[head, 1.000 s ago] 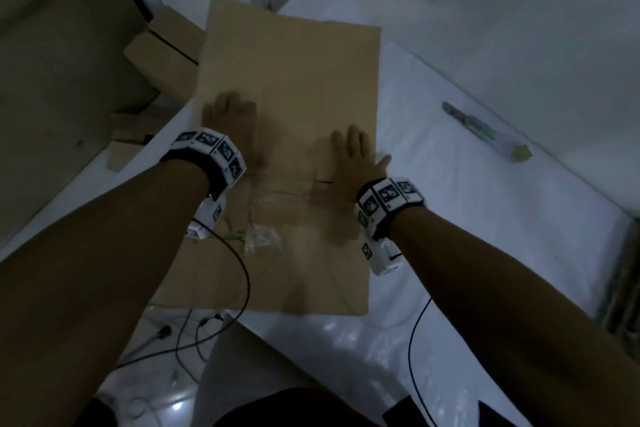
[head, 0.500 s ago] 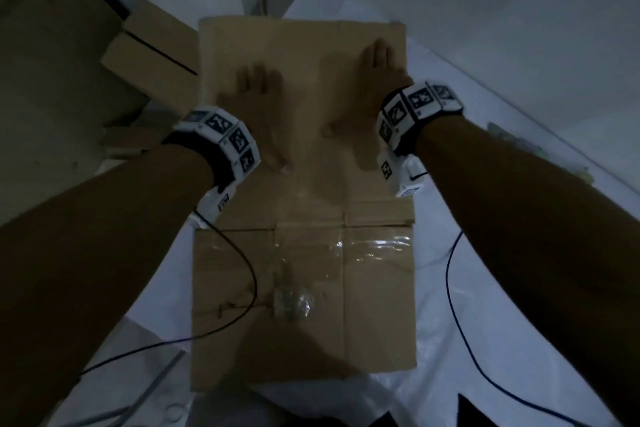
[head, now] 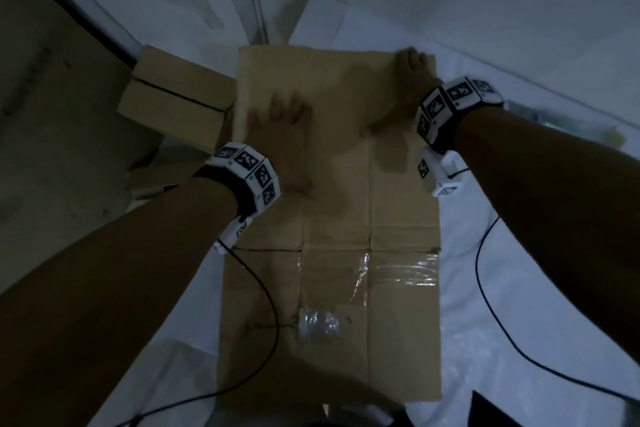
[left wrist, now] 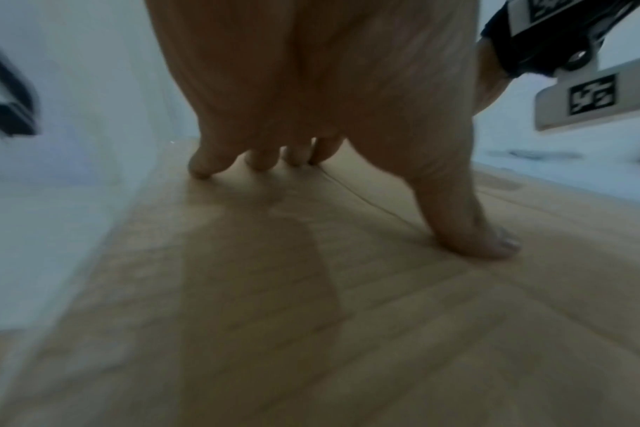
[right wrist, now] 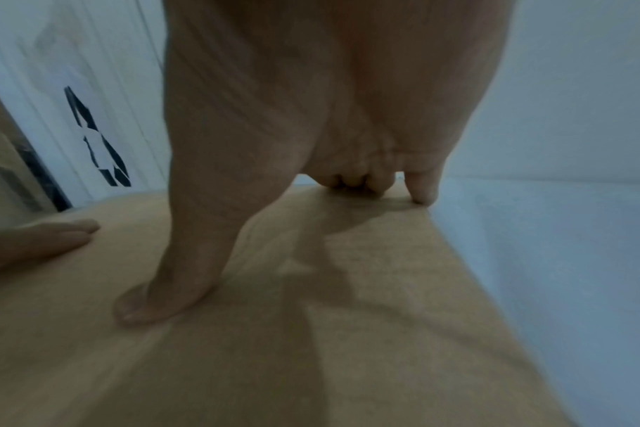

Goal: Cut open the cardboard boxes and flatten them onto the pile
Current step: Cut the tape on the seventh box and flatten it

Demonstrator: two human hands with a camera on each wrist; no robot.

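2 flat palms, my left hand [head: 287, 135] and right hand [head: 408, 87], press the flattened box [head: 346, 218], fingers straight, gripping nothing; its long axis runs toward me.

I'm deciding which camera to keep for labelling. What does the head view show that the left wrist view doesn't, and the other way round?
Only the head view shows the whole flattened brown cardboard sheet, its clear tape strip, the folded brown cardboard box at its far left and the black cables. Only the left wrist view shows, from underneath, the left hand with fingertips and thumb touching the cardboard. Both show the left hand pressing the sheet, and the right wrist's white marker band.
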